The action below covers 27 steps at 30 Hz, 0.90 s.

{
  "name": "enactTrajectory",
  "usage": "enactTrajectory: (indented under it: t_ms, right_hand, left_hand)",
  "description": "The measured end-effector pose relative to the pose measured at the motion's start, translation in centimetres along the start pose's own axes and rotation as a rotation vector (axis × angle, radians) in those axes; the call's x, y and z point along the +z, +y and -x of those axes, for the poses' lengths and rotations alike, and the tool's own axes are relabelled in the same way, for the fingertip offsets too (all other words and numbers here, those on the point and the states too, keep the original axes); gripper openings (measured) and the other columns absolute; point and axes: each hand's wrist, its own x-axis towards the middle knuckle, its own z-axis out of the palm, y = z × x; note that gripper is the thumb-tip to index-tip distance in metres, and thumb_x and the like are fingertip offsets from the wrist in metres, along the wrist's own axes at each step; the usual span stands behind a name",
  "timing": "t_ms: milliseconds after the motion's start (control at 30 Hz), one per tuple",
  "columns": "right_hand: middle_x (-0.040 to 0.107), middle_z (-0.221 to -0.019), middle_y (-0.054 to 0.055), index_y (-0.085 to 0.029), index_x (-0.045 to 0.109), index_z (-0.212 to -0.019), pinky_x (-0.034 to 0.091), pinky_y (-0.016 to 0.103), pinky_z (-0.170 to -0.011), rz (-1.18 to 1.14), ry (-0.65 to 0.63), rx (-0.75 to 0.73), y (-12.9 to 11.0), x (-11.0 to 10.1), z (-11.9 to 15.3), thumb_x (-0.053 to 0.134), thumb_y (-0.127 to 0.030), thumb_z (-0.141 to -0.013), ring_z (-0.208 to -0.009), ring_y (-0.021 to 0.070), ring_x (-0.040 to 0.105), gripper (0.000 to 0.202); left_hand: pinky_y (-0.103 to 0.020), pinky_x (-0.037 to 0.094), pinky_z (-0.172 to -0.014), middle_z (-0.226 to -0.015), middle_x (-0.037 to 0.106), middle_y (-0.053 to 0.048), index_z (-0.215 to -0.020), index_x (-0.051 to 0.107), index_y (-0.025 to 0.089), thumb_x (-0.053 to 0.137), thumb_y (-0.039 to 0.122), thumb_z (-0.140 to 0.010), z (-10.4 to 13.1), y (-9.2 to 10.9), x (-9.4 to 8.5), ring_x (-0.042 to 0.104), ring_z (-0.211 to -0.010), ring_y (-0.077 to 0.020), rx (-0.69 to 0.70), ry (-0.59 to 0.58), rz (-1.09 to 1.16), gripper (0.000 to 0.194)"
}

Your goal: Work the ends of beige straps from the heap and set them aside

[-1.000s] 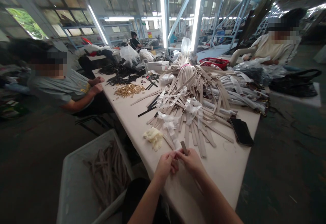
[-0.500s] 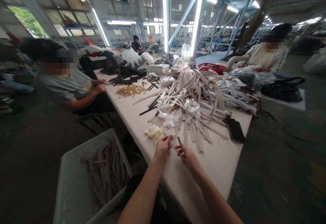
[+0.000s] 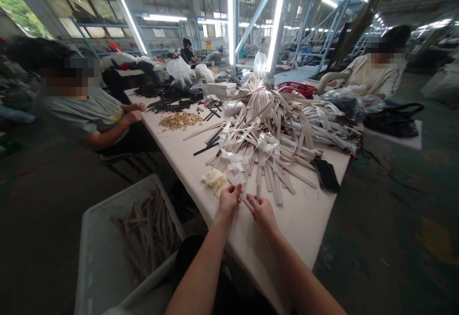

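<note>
My left hand (image 3: pixel 230 202) is closed in a pinch over the near part of the table, beside a crumpled pale yellow glove (image 3: pixel 215 181). What lies between its thumb and fingers is too small to make out. Just to its right, my right hand (image 3: pixel 263 210) pinches a narrow beige strap (image 3: pixel 247 203), of which a short length shows in the gap between the hands. Beyond both hands spreads a large pile of beige straps (image 3: pixel 274 181), tied in a bunch at its top. Pieces of clear plastic film (image 3: pixel 236 164) lie over its near side.
A white bin (image 3: pixel 86 238) holding brown-grey straps stands left of the table (image 3: pixel 304 219). Gold metal rings (image 3: pixel 181 120) and black strips (image 3: pixel 206 148) lie on the table's left side, a black phone (image 3: pixel 327 175) at its right edge. Co-workers sit left (image 3: pixel 103 119) and right (image 3: pixel 373 78).
My right hand has turned, and the strap end that stuck up from its fingers no longer shows there. My left hand stays pinched in nearly the same place. The camera view has shifted slightly.
</note>
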Motion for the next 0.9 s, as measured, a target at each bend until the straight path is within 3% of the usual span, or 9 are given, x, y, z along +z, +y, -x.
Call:
enactTrajectory:
  t_ms: [167, 400, 633, 767, 900]
  right_hand:
    - [0.068, -0.065, 0.005, -0.011, 0.072, -0.075, 0.043, 0.024, -0.057, -0.089, -0.001, -0.023, -0.7, 1.0, -2.1, 0.075, -0.049, -0.072, -0.059, 0.0154, 0.058, 0.038]
    - [0.068, -0.062, 0.006, -0.012, 0.071, -0.072, 0.045, 0.025, -0.057, -0.173, -0.002, -0.086, -1.6, 2.0, -3.7, 0.073, -0.053, -0.074, -0.057, 0.0161, 0.060, 0.041]
    - [0.062, -0.056, 0.001, -0.013, 0.069, -0.073, 0.036, 0.021, -0.047, -0.069, -0.075, -0.065, -1.5, 1.3, -4.8, 0.071, -0.053, -0.075, -0.048, 0.0115, 0.050, 0.040]
    - [0.052, -0.050, -0.005, -0.015, 0.068, -0.090, 0.026, 0.022, -0.038, -0.153, -0.130, -0.014, -0.7, 0.4, -3.7, 0.045, -0.058, -0.091, -0.037, 0.0096, 0.036, 0.049]
    - [0.058, -0.057, -0.002, -0.018, 0.063, -0.081, 0.035, 0.022, -0.041, -0.039, -0.126, -0.078, -0.2, 0.0, -2.1, 0.049, -0.052, -0.090, -0.041, 0.0109, 0.048, 0.038]
  left_hand:
    - [-0.022, 0.027, -0.044, -0.045, 0.049, 0.003, -0.067, 0.063, 0.014, 0.076, 0.059, -0.071, 0.1, 0.1, -0.1, 0.040, -0.039, -0.0077, 0.013, -0.061, -0.108, 0.047]
    - [-0.022, 0.035, -0.048, -0.056, 0.059, -0.002, -0.082, 0.074, 0.011, 0.075, 0.048, -0.076, -1.1, 0.3, -0.4, 0.049, -0.048, -0.0098, -0.004, -0.219, -0.053, 0.038]
    - [-0.020, 0.036, -0.050, -0.068, 0.066, -0.004, -0.079, 0.074, 0.010, 0.086, 0.036, -0.063, -2.5, 0.0, 0.0, 0.047, -0.050, -0.0065, -0.075, -0.124, 0.135, 0.034]
    - [-0.020, 0.034, -0.048, -0.056, 0.056, 0.001, -0.073, 0.070, 0.010, 0.088, 0.035, -0.062, -2.5, 0.1, -0.2, 0.045, -0.048, -0.0064, -0.085, -0.082, 0.201, 0.033]
    - [-0.021, 0.033, -0.047, -0.052, 0.050, 0.003, -0.068, 0.065, 0.011, 0.089, 0.037, -0.061, -2.6, 0.2, -0.1, 0.042, -0.047, -0.0058, -0.092, -0.076, 0.249, 0.035]
